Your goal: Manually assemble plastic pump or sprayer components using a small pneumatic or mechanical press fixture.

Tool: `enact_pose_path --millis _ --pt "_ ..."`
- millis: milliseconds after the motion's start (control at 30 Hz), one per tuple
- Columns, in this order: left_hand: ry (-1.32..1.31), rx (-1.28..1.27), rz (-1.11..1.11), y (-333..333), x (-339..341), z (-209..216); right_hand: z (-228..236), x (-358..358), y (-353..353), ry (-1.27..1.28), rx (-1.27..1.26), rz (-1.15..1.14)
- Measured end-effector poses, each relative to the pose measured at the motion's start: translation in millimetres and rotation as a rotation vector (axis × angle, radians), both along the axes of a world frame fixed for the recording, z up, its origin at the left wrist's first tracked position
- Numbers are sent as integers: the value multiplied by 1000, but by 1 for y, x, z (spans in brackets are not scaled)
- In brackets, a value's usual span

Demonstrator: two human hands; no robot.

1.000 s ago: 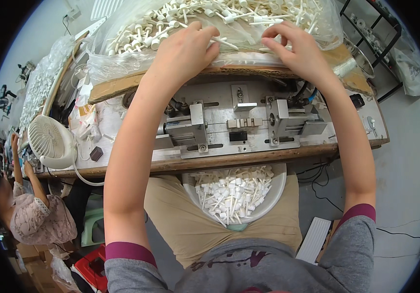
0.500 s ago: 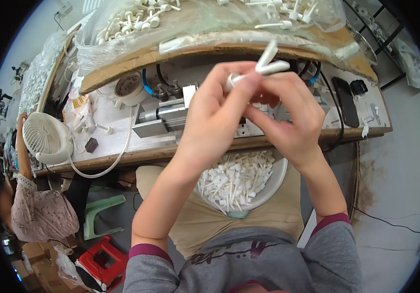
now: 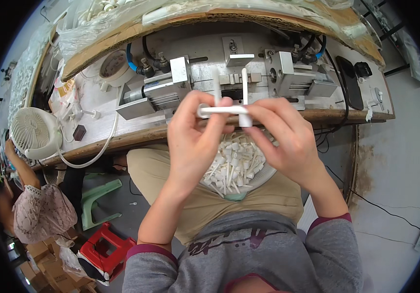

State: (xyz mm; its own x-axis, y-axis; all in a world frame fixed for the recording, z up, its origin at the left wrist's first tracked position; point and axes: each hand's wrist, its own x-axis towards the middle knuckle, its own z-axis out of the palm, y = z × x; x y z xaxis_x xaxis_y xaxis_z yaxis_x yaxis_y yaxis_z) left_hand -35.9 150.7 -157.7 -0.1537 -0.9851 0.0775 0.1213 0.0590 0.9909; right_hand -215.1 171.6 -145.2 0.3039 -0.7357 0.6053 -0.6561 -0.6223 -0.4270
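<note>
In front of the bench edge, my left hand (image 3: 193, 141) pinches small white plastic stemmed caps. One of them lies sideways, its round end at the thumb, and a second white stem stands up behind the fingers. My right hand (image 3: 288, 139) is closed with thumb and fingertips on another white stemmed cap (image 3: 244, 95), stem up and cap end down. The sideways stem reaches across to it; whether the two are joined I cannot tell. Below my hands, on my lap, a round basin (image 3: 264, 181) holds a heap of similar white stemmed caps (image 3: 234, 163).
A metal fixture with two facing blocks (image 3: 180, 75) and hoses sits on the bench beyond my hands. Over it hangs a cardboard-edged shelf (image 3: 107, 36). A white fan (image 3: 37, 132), tape roll (image 3: 114, 67) and black phone (image 3: 349, 83) lie around it. Another person (image 3: 49, 210) sits at left.
My hands have come down and nearer, uncovering the fixture. The white stemmed caps, earlier bunched at my fingertips, are now spread between both hands. The view has also shifted.
</note>
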Motion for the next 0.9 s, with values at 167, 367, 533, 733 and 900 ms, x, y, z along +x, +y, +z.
enact_pose_path --millis 167,367,533,733,900 --pt "34 8 62 8 13 11 -12 4 -6 113 65 -26" --pt "14 -81 104 12 22 20 2 19 -18 471 15 -117" --pt "132 -19 168 10 26 20 -4 16 -26 465 52 -105" --pt "165 -167 136 -2 26 13 -1 10 -29 481 79 -87" --pt "172 -76 65 5 15 8 0 9 -15 41 48 143"
